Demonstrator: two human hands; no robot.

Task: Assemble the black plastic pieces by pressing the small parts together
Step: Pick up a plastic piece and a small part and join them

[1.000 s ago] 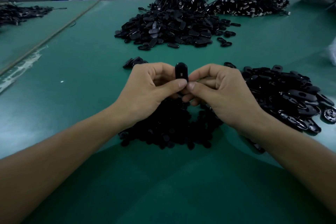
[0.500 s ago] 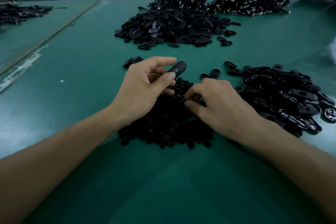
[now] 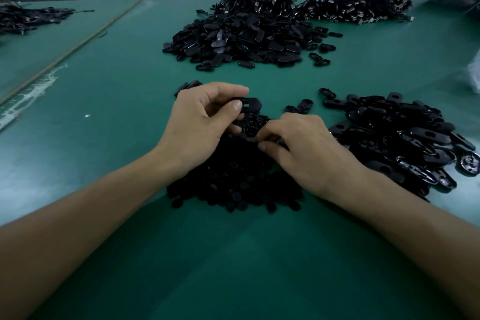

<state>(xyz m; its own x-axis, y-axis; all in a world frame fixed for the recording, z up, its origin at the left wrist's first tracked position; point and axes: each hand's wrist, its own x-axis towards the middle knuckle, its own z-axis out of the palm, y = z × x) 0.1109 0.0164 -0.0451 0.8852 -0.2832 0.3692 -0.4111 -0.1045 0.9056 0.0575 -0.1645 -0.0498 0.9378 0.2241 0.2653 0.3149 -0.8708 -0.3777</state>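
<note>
Under the right hand (image 3: pixel 306 148), fingers curl into the pile (image 3: pixel 233 184), can't tell if they've caught anything, could grab two. Left hand (image 3: pixel 197 125) pinches oval piece (image 3: pixel 252 105).

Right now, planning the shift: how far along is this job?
Possibly done: the far heap. In hand: the left hand pinches one oval piece; the right hand reaches into the small parts. Left: the heap of ovals on the right.
</note>
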